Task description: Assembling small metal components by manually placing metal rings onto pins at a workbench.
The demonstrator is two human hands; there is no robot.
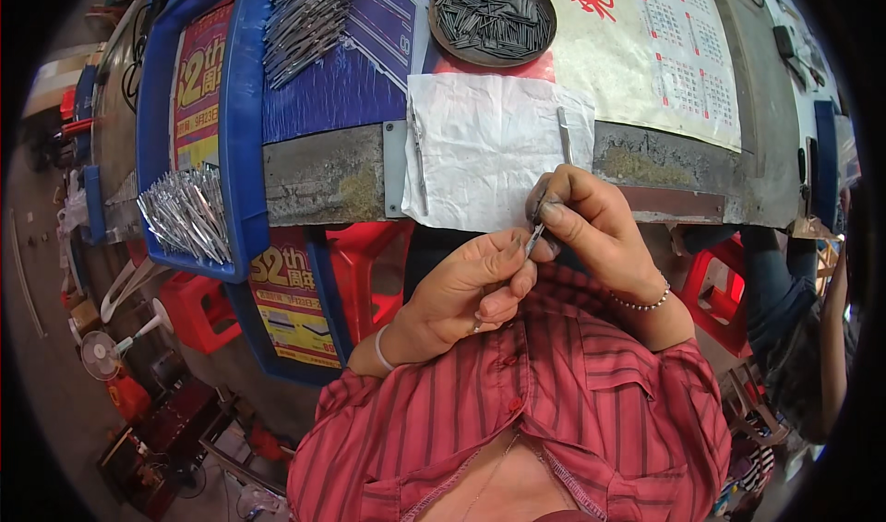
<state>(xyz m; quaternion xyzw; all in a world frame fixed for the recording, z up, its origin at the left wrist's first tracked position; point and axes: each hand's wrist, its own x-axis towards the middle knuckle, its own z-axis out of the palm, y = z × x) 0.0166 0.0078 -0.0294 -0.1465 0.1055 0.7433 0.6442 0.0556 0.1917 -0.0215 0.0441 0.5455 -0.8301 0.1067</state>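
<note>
My left hand (471, 287) and my right hand (595, 231) meet just off the table's front edge. Between them is a slim metal piece (534, 238), pinched by the fingertips of both hands, which partly hide it. A crumpled white cloth (489, 153) lies beyond them at the table edge. On its left side rests a thin, pointed metal tool (419, 157), and on its right a flat, narrow metal tool (564, 134). Behind the cloth stands a round bowl (435, 25) holding many small dark metal strips (494, 14).
Slender silvery pieces (309, 19) are heaped on the table at the back left. A blue tray (247, 116) holds another heap of silvery pieces (187, 213). Right of the bowl lies a calendar sheet (683, 51). Red stools (198, 310) stand below; another person (789, 319) is at far right.
</note>
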